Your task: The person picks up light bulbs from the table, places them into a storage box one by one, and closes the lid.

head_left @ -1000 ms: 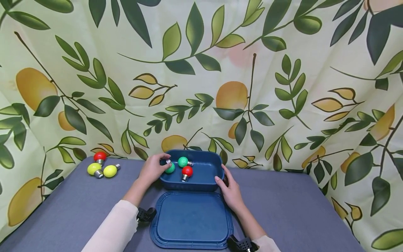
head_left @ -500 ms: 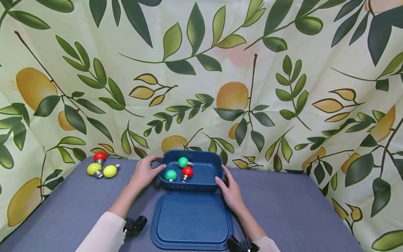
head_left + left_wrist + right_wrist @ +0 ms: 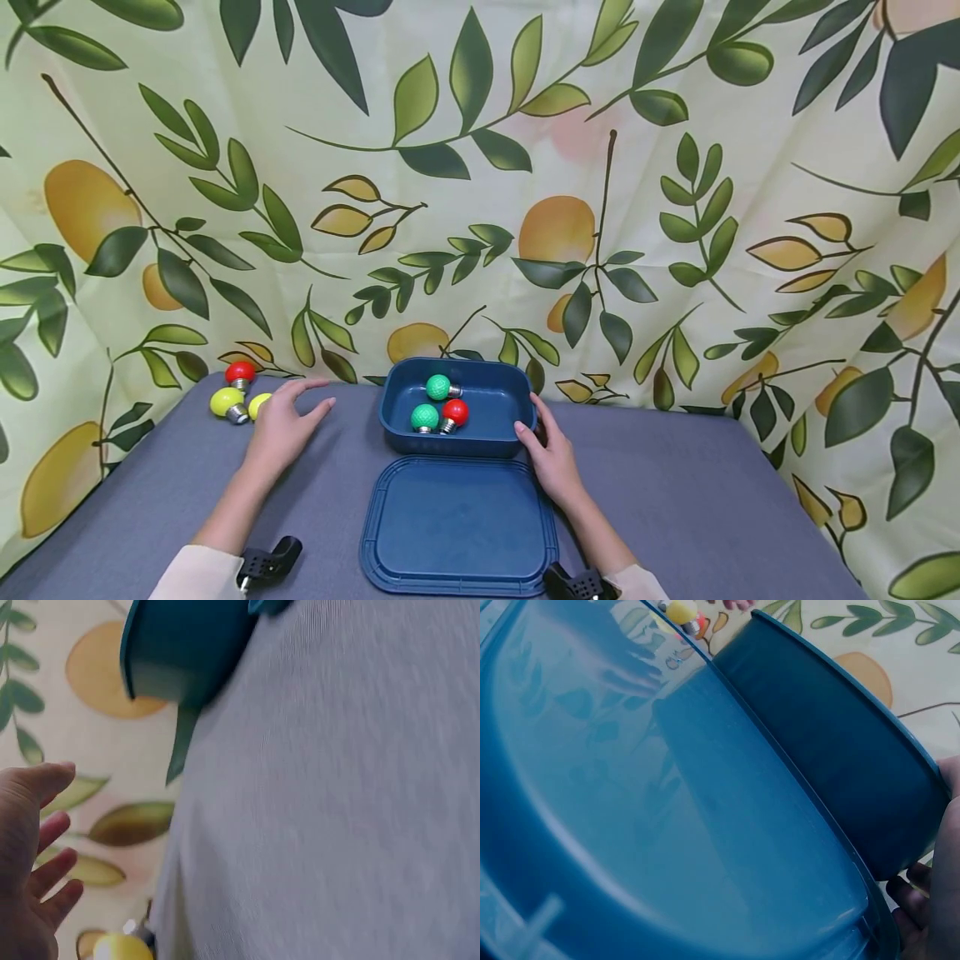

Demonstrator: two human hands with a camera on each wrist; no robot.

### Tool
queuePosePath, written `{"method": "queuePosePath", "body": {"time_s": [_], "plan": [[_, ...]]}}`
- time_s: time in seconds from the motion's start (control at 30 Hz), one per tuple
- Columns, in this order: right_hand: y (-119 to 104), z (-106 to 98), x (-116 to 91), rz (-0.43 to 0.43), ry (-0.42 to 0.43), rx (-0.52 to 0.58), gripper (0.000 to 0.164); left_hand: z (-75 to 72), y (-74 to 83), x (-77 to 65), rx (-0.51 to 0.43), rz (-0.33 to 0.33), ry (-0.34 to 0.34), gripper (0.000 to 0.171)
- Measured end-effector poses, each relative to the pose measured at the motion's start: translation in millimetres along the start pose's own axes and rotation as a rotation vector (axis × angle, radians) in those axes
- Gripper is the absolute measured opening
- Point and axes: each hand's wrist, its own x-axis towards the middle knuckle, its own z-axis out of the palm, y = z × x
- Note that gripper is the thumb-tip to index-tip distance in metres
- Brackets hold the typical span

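Observation:
My left hand (image 3: 282, 427) is in the air left of the blue box (image 3: 487, 447), its fingers extended and nothing held. It partly covers a yellow bulb (image 3: 258, 406) in the head view. Beside that lie another yellow bulb (image 3: 225, 402) and a red bulb (image 3: 240, 372). My right hand (image 3: 553, 454) grips the right end of the box, thumb at the rim and fingers round the outer wall. Inside the box, toward its left, are a green bulb (image 3: 437, 387), a second green bulb (image 3: 424, 417) and a red bulb (image 3: 455, 411).
A blue lid (image 3: 459, 525) lies flat on the grey cloth-covered table (image 3: 675, 500), just in front of the box. A leaf-and-fruit patterned curtain (image 3: 480, 200) hangs behind the table's back edge.
My left hand has released a green bulb into the box and moved left toward the bulbs outside. That green bulb has shifted right beside the red one. My right hand stays on the box.

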Motion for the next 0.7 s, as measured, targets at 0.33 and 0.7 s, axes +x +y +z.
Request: {"method": "queuePosePath", "body": {"time_s": [0.33, 0.7], "plan": [[7.6, 1.7, 1.0, -0.009, -0.007, -0.017, 0.064, 4.1, -28.7, -13.5, -0.109, -0.097, 0.348, 0.030], [7.8, -0.2, 2.2, -0.007, 0.002, -0.037, 0.062, 3.8, -38.8, -16.2, -0.095, -0.162, 0.273, 0.041]]}}
